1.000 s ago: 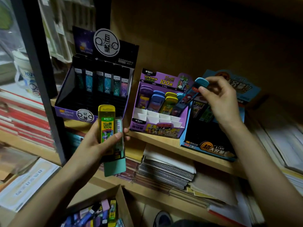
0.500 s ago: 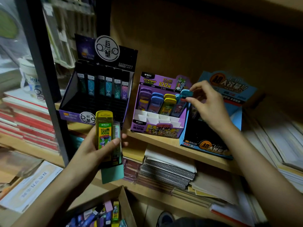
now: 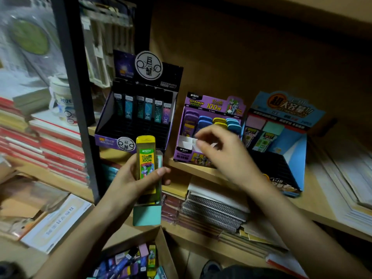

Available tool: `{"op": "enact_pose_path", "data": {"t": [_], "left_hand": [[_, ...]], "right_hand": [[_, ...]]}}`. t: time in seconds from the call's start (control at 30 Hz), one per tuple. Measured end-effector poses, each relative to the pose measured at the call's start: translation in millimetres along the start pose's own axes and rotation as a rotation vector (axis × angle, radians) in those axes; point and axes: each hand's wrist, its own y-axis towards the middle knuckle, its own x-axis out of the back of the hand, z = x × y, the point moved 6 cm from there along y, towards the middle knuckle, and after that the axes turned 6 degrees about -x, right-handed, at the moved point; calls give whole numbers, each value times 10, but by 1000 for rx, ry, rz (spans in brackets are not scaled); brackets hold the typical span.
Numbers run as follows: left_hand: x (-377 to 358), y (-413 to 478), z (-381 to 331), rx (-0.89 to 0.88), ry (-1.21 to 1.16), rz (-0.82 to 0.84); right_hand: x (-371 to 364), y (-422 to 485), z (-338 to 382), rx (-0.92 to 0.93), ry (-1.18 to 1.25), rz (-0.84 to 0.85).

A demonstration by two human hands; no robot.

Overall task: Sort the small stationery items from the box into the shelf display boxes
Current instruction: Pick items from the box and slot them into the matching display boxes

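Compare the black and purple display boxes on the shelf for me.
The black display box holds slim dark cases in one back row; the purple display box holds purple, blue and yellow rounded cases. The black one has a round white emblem on top, the purple one a yellow "100". Both stand on the wooden shelf with front slots empty.

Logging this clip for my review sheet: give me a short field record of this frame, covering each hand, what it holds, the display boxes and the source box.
left hand: grips a yellow case upright, with a mint case behind it
right hand: blurred, fingers relaxed, nothing seen in it, in front of the purple display box
purple box contents: purple, blue, yellow and light-blue cases at the back; the white front slots that show are unfilled
neighbours: black display box to its left, blue display box to its right
cardboard box: below the hands, mixed small items inside
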Motion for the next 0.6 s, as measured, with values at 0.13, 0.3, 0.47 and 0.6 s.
{"op": "enact_pose_path", "data": {"t": [0.13,0.3,0.47,0.6], "left_hand": [[91,-62,-66,-25,28,-9],[249,-146,-109,8,-11,51],[411,-230,-107,25,15,-40],[670,-221,-145,-1,50,-218]], "right_hand": [[-711,-104,158,-184,336,260],[-1031,-61,226,-247,450,263],[-1101,-27,256,-283,482,218],[-1094,7,215,-364,628,134]]}}
